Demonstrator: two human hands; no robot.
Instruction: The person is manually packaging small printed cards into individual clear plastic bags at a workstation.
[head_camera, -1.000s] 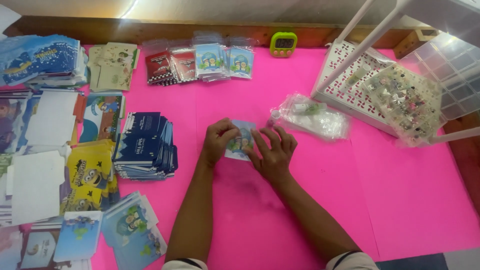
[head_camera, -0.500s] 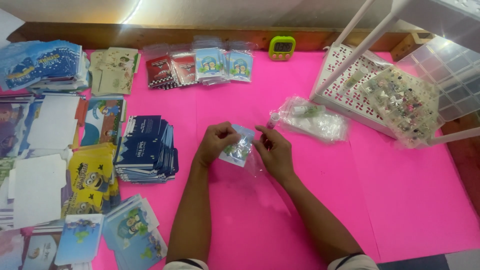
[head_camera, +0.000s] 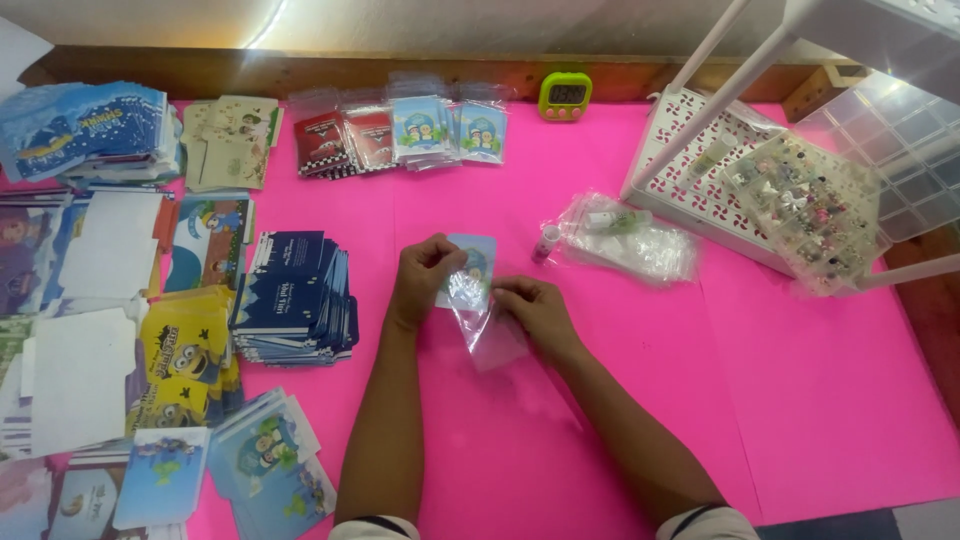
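Fingers (head_camera: 440, 262) of left hand (head_camera: 425, 280) pinched on a small light-blue card (head_camera: 478, 252); right hand (head_camera: 535, 308) fingers clamped on a clear plastic sleeve (head_camera: 490, 335), both at mid pink table (head_camera: 820, 400). Probably featherweight stuff: sleeve floppy, slippery, best gripped at its open edge; card stiffer, held by edges. Navy card stack (head_camera: 295, 295) sitting left.

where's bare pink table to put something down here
Bare pink table lies right of the right hand, below the white basket; a smaller patch sits between the forearms. Left of the left hand is crowded: navy card stack, yellow cards.
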